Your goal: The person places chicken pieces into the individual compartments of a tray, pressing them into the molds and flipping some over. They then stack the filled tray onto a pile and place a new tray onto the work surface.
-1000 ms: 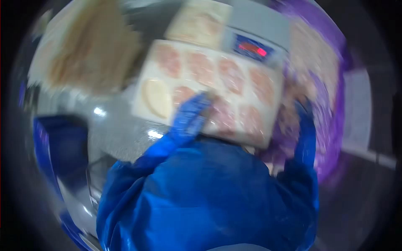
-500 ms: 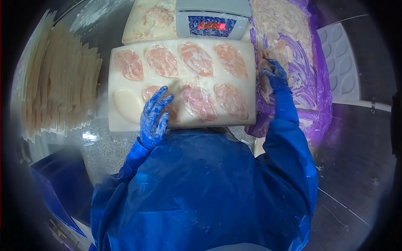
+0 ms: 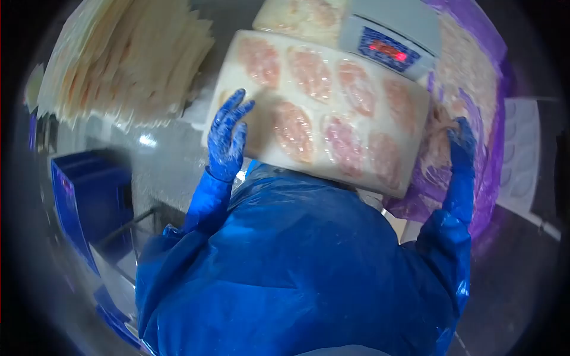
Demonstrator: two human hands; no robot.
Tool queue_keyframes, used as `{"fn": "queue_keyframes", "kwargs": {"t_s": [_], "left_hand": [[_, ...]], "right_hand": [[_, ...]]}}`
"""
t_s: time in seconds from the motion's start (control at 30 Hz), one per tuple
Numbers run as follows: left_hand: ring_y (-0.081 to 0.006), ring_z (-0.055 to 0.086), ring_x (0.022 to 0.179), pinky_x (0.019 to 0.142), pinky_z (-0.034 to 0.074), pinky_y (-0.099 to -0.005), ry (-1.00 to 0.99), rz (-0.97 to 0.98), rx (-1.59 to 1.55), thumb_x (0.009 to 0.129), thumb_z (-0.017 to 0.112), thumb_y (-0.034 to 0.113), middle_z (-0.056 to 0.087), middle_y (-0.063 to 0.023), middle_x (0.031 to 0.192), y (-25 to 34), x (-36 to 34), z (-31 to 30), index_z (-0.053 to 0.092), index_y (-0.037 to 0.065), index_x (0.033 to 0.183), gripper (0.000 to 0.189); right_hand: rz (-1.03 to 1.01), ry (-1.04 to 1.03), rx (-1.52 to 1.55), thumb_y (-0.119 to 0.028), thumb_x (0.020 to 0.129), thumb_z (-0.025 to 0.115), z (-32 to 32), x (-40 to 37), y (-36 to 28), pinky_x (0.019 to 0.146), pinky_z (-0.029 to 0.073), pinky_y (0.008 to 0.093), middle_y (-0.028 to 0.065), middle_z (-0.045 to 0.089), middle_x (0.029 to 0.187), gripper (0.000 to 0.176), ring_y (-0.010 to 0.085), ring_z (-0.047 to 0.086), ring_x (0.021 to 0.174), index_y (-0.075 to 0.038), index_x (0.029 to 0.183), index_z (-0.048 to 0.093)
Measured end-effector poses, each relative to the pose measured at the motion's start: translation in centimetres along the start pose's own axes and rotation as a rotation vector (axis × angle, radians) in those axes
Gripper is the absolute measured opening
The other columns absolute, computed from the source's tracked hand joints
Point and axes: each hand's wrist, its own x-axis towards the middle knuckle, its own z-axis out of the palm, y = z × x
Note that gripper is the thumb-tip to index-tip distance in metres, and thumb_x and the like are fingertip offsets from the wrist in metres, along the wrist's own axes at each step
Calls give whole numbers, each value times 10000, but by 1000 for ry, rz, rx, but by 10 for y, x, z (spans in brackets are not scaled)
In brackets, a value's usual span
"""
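Note:
A white moulded tray (image 3: 264, 153) lies tilted in front of me, its leaf-shaped hollows holding pale pink pieces of raw chicken meat (image 3: 293, 132). Over the tray's left end is my left hand (image 3: 228, 136), in a blue glove smeared white; it is open with fingers apart and covers most of the hollow there. My right hand (image 3: 462, 145), gloved too, reaches into a purple-lined bin (image 3: 497, 157) of loose raw meat right of the tray. Its fingers are curled on some of this meat, with their tips partly hidden.
A scale (image 3: 389, 44) with a red lit display stands behind the tray, beside another meat-filled tray (image 3: 300, 31). Stacked thin pale sheets (image 3: 127, 65) rise at the far left. Below them is a blue box (image 3: 92, 184). An unfilled moulded tray (image 3: 522, 151) sits beyond the bin.
My view has turned, so the tray appears tilted and farther right. My left hand has shifted leftward over the tray, uncovering a filled hollow. The right hand remains at the meat in the bin.

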Motion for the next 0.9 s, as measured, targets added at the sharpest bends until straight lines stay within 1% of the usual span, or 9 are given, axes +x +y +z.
{"fn": "queue_keyframes", "kwargs": {"t_s": [0.17,0.23,0.27,0.4,0.57,0.63,0.67,0.77,0.9], "left_hand": [[-315,468,1326,1126,314,-440,230,-11,89,991,480,256,549,-191,1377,-36,-10,-51,645,17,1235,380],[-315,483,1312,1114,334,-436,263,-27,86,986,491,240,561,-190,1361,-41,-12,-59,652,26,1229,361],[-314,498,1299,1102,355,-433,297,-36,76,982,503,224,572,-190,1344,-43,-14,-64,658,36,1222,343],[-317,512,1284,1094,366,-429,301,-42,67,977,498,199,581,-194,1328,-45,-20,-76,658,28,1218,336],[-319,633,1069,987,459,-399,193,27,83,841,572,33,677,-136,1151,-55,-26,-74,685,38,1107,289],[-307,589,1127,988,440,-432,-91,36,164,863,579,64,661,-103,1190,-52,-16,-68,699,84,1101,267],[-307,589,1127,988,440,-432,-89,35,162,863,579,64,661,-103,1190,-55,-13,-61,699,84,1101,267],[-297,572,1111,985,417,-449,-215,198,426,842,609,113,655,-56,1182,-70,-9,-54,711,154,1081,263],[-285,550,1129,998,393,-464,-238,266,499,838,613,150,641,-51,1196,-81,-2,-58,703,177,1105,284]], "right_hand": [[-208,153,555,-60,875,661,4,25,-124,894,481,311,68,637,1062,216,181,609,999,-11,1075,597],[-240,453,541,-38,874,647,34,28,-213,866,487,281,38,609,1043,201,152,595,951,-7,1064,590],[-141,224,1090,-45,877,658,44,19,-265,844,498,282,60,615,1055,278,172,600,916,12,1138,581],[-968,33,243,-131,782,698,103,0,-341,922,434,419,51,616,1215,410,256,565,1036,-164,1189,662],[-796,-102,279,-194,815,676,150,-14,-353,948,433,424,45,610,1230,374,265,551,1085,-174,1188,661],[-838,-124,259,-201,814,675,172,-12,-367,927,451,414,53,610,1227,385,264,551,1085,-161,1196,651],[-890,-318,303,-212,832,669,166,-9,-377,914,465,416,79,607,1196,392,281,549,1083,-144,1217,633],[-1048,-120,-85,-224,842,655,191,-36,-363,908,469,433,92,600,1148,364,301,545,1081,-135,1195,639],[-953,-161,57,-239,860,623,157,-51,-341,882,455,420,62,594,1126,322,273,536,1045,-153,1169,647]]}}
